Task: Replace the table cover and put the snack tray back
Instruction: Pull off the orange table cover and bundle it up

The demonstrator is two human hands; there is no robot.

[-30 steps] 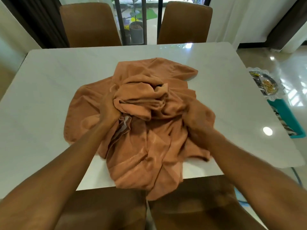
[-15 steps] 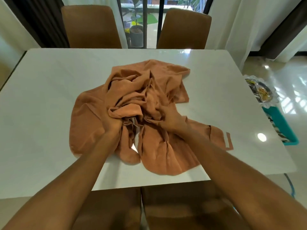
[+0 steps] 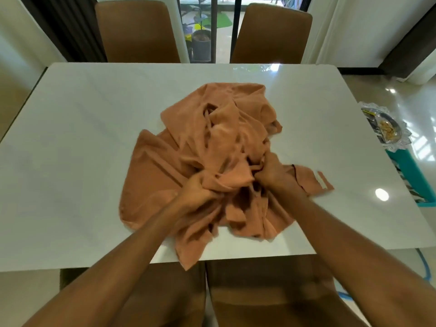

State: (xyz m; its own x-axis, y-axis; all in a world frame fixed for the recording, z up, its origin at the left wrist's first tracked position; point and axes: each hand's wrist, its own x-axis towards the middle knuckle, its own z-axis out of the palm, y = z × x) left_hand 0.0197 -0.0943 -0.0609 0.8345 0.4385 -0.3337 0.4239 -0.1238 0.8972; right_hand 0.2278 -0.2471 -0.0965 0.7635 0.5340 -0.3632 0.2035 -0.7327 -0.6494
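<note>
White desk (image 3: 82,138), orange table cover (image 3: 160,182) crumpled at its middle, gripped by both hands.
The cover is heaped in folds, and one flap is hung over the near desk edge. A far-left chair (image 3: 136,31) and a far-right chair (image 3: 271,34) are seen behind the desk. The snack tray (image 3: 387,128) is noted off the desk, to the right, next to a teal object (image 3: 410,171). Left hand (image 3: 197,188) and right hand (image 3: 271,173) are set close together on the heap. The fingers of each are curled tight round a fistful of cloth.

Two long bare forearms, slender wrists, left hand (image 3: 195,192), right hand (image 3: 271,173) — both ungloved, knuckles showing
</note>
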